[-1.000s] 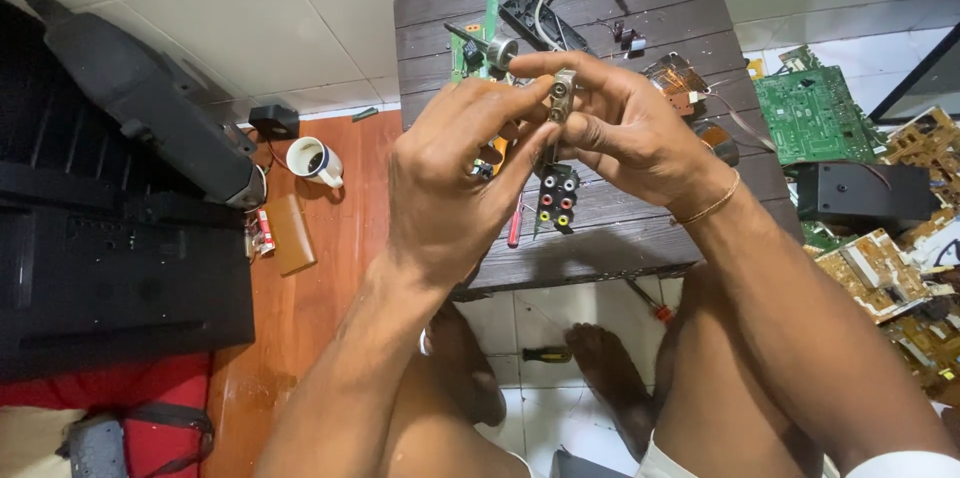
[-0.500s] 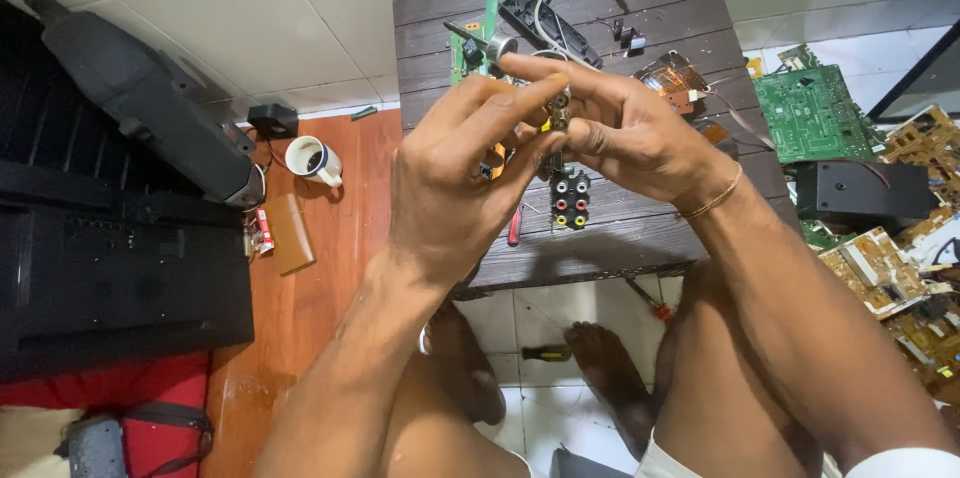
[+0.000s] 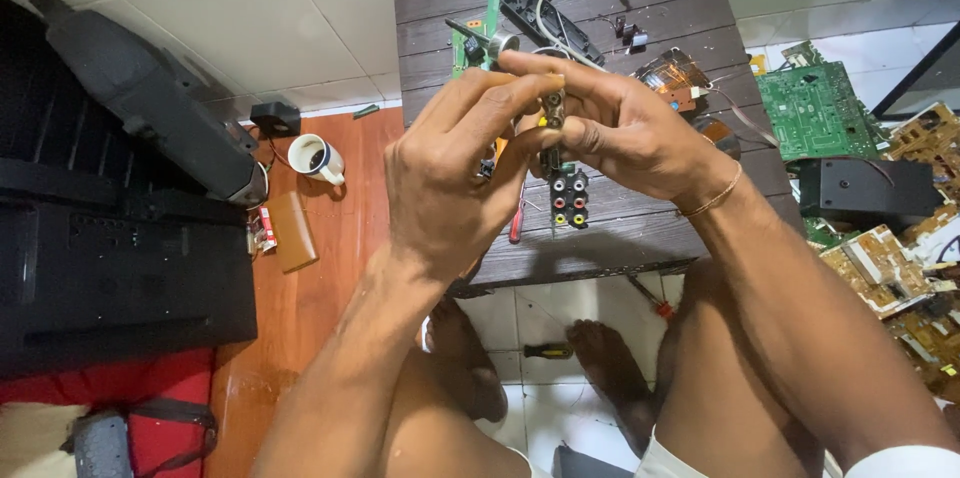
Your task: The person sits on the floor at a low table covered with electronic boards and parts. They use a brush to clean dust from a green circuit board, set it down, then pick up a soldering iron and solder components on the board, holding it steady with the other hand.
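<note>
I hold both hands up in the middle of the frame, above the dark slatted tabletop (image 3: pixel 640 228), so the small part sits close under my eyes. My left hand (image 3: pixel 455 173) curls in from the lower left, fingers bent and thumb pressed toward the fingertips, closing on a small metal component (image 3: pixel 551 110) with a bit of yellow on it. My right hand (image 3: pixel 625 128) comes in from the right, its fingers laid over the top and pinching the same piece from the other side, so the two grips steady it against each other. A thin gold bracelet (image 3: pixel 712 200) rides on that wrist.

Just below my fingers, a black block of jacks (image 3: pixel 568 198) with red, white and yellow sockets shows; I cannot tell whether it hangs from the piece I hold or lies on the tabletop.

Near the top centre of the frame a green circuit board (image 3: pixel 492 8) stands on edge, and a black strip-shaped part (image 3: pixel 550 23) lies just right of it, within reach. A red-handled tool (image 3: pixel 516 223) peeks out under my left hand. More boards (image 3: pixel 815 108) lie on the floor at the right. A white mug (image 3: pixel 315 158) stands on the wooden floor at left, well apart from the work, and a screwdriver (image 3: pixel 545 350) lies between my feet.
</note>
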